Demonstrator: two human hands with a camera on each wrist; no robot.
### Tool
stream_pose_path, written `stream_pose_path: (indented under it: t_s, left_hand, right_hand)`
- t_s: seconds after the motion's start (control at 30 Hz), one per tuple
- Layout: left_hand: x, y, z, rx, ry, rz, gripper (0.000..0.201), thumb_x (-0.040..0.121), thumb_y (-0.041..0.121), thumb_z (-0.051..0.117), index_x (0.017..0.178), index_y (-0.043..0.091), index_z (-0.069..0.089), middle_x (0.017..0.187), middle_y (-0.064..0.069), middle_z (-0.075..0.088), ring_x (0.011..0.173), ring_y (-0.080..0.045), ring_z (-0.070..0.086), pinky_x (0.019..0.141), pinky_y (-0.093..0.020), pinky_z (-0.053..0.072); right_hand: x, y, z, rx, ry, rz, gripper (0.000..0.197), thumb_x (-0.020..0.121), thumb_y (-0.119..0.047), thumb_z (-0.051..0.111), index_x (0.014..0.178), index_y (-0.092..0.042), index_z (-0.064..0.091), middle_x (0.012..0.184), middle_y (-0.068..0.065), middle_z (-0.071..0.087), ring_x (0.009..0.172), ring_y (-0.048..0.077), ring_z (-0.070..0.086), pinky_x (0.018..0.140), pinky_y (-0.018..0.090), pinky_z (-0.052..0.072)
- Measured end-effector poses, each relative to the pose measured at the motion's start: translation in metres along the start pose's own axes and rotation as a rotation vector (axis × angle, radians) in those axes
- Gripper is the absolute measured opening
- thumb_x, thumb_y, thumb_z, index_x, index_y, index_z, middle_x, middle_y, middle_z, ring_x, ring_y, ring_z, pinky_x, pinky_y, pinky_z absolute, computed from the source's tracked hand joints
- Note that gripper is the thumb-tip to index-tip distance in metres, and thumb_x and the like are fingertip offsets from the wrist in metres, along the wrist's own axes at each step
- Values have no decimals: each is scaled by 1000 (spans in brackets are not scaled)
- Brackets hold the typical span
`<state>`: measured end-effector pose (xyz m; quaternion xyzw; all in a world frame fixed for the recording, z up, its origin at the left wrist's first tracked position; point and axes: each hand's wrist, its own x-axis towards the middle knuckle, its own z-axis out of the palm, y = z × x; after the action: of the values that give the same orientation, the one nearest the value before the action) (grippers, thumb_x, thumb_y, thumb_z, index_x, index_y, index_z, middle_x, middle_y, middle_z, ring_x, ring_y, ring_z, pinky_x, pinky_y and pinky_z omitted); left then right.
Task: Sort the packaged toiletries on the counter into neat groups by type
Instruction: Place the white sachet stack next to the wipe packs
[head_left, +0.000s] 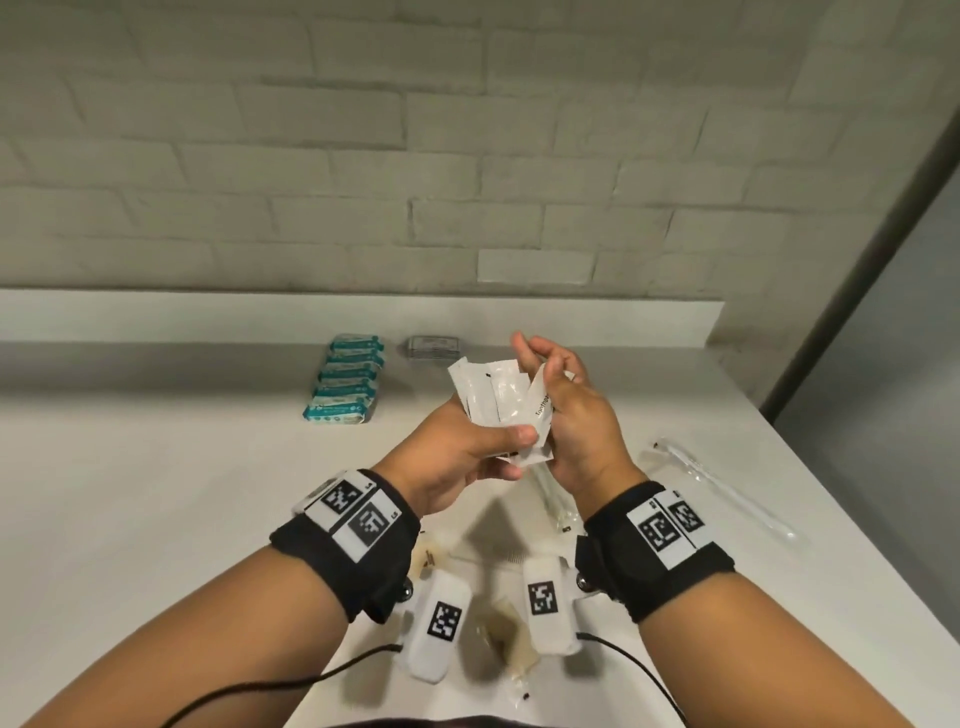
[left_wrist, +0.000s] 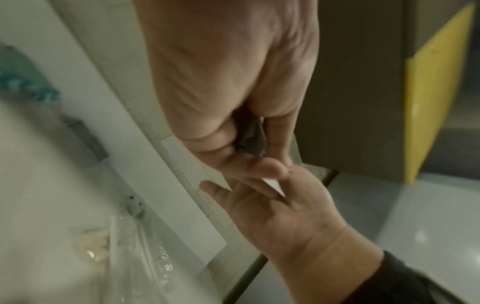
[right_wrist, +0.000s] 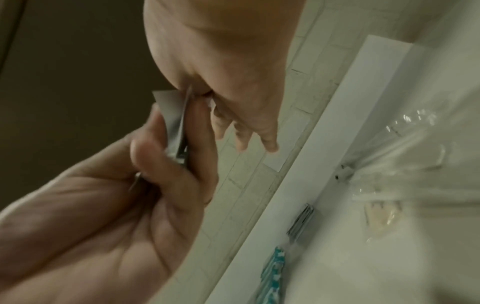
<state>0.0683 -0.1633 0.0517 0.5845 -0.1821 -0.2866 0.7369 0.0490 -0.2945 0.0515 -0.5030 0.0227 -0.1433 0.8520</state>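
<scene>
Head view: both hands raised above the white counter (head_left: 156, 467), squaring up a fan of white sachets (head_left: 493, 400). Left hand (head_left: 457, 457) clamped on the lower end of the bundle, thumb across the front, apparently to keep the flat packets from sliding apart; right hand (head_left: 566, 415) at the bundle's right edge, curled round one sachet printed with part of a word, likely to tuck it in line with the rest. Already grouped at the back of the counter: a row of teal packets (head_left: 345, 382) and, just beside it, a small stack of grey packets (head_left: 434, 347). Still loose: a clear-wrapped long item (head_left: 727, 483) well to the right, other clear wrappers near the wrists. Left wrist view: blurred; palm and thumb close up, pinched on a dark edge of the bundle, the right hand beyond, fingers meeting it. Right wrist view: thin packet edges (right_wrist: 176, 123) sandwiched between the fingers of both hands; teal row and grey stack seen along the counter's back ledge. Judged mid-task, white sachets not yet set down as a group.
</scene>
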Motion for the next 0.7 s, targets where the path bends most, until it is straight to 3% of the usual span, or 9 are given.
stream_pose_path:
  t_s: [0.07,0.13,0.23,0.33,0.4,0.47,0.53,0.6,0.7]
  left_hand:
    - [4,0,-6,110,120,21,42,82,0,70,121,10,59,88,-2,71,65,-10,63,48,-20,45]
    - [7,1,-15,114,239,43,35,82,3,71,115,12,63,86,0,70,64,-10,58,48,-19,40]
    - [8,5,-25,92,283,63,28,83,6,71,106,19,62,89,1,71,64,-10,56,49,-19,37]
    - [13,8,-32,220,307,99,39,81,6,73,114,18,57,97,-2,70,68,-10,60,50,-19,43]
    - [14,10,-36,350,295,114,50,76,12,78,120,19,54,105,0,70,84,-13,68,66,-25,55]
    - [13,12,-36,411,246,105,55,73,14,80,121,21,55,104,3,71,90,-12,69,75,-30,58]
    - [11,14,-32,329,191,127,45,78,3,75,117,16,56,89,4,69,72,-2,67,58,-18,52]
    - [11,15,-28,227,215,144,30,83,0,69,107,14,58,77,3,65,59,-2,60,49,-16,43]
    - [12,16,-31,132,304,130,18,90,12,65,105,18,59,88,0,68,69,-12,60,55,-24,45]
  right_hand:
    - [-1,1,-5,-135,-21,-18,24,97,-20,51,121,-14,48,112,4,67,99,18,65,81,28,54]
    - [-3,-1,-12,-297,-49,-34,45,80,-10,71,118,-19,49,89,3,64,77,15,61,64,24,51]
    - [-5,-4,-14,-483,-75,-14,55,73,7,71,116,-20,48,79,5,55,66,14,54,59,25,48]
    - [-9,-9,-14,-844,-15,-158,65,76,3,70,123,-32,42,115,0,51,94,9,54,77,10,45]
    - [-13,-18,-16,-1073,-91,-281,81,76,-10,72,139,-38,30,142,-10,31,128,1,33,102,10,28]
    - [-15,-28,-11,-1345,-213,-341,82,77,-28,74,144,-38,28,144,-20,25,135,-4,14,113,21,14]
    - [-12,-30,-6,-1528,-271,-296,71,76,-38,75,138,-34,40,127,-21,40,126,0,31,109,23,23]
    - [-8,-26,-2,-1357,-261,-112,54,76,-31,77,124,-29,52,116,-17,54,104,1,52,93,19,41]
    - [-2,-17,-6,-1030,-135,-2,26,79,-17,75,99,-16,58,96,3,69,86,20,66,79,37,56]
